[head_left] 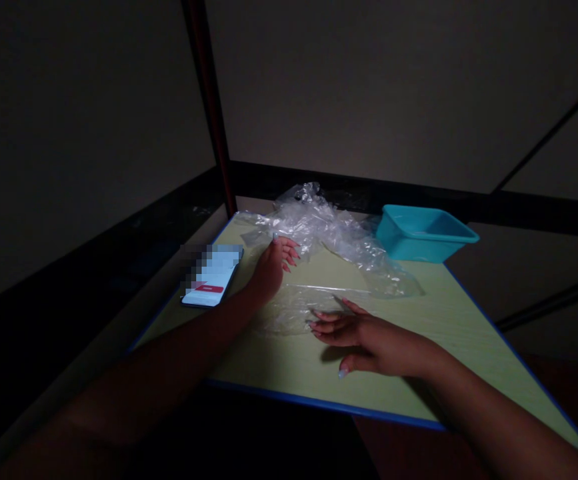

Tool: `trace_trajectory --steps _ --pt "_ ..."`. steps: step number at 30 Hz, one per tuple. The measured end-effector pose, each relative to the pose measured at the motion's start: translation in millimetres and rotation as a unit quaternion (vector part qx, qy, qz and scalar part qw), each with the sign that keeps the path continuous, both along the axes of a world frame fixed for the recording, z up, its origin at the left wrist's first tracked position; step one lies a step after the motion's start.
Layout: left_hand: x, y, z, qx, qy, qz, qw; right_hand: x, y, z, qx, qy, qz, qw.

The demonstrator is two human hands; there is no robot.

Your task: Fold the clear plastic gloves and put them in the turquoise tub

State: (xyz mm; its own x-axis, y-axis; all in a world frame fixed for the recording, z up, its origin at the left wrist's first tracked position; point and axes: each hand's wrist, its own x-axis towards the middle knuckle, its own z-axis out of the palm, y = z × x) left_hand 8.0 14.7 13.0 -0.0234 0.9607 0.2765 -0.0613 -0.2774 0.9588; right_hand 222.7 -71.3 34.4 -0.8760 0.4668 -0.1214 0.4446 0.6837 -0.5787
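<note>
Crumpled clear plastic [313, 223] lies in a heap across the back of a pale yellow-green table [469, 347]. A flatter piece of clear plastic [289, 313] is spread nearer the front. My left hand [273, 263] is by the left side of the plastic, fingers apart and pointing right, holding nothing. My right hand [356, 337] hovers palm down over the right end of the flat piece, its fingers spread and its thumb apart. Whether its fingertips touch the plastic is hard to tell.
A turquoise basin [423, 247] stands at the table's back right corner. A lit phone [213, 277] lies at the left edge, beside my left forearm. Blue edging [329, 405] runs along the table's front. A dark reddish post [209, 100] rises behind the back left corner.
</note>
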Motion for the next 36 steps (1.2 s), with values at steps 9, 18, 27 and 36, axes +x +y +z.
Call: trace_trajectory --steps 9,18,27,36 --pt "0 -7 -1.7 0.032 0.053 -0.047 0.997 0 0 -0.7 -0.008 0.005 0.003 1.000" --pt "-4 -11 0.1 0.084 0.142 -0.035 0.986 18 0 26.4 -0.042 -0.065 -0.032 0.996" --pt "-2 -13 0.3 0.073 0.173 -0.040 0.981 24 0 25.3 -0.072 -0.110 -0.053 0.990" --pt "-2 -14 0.7 0.047 0.186 -0.069 0.979 29 0 26.6 -0.068 -0.085 -0.009 0.994"
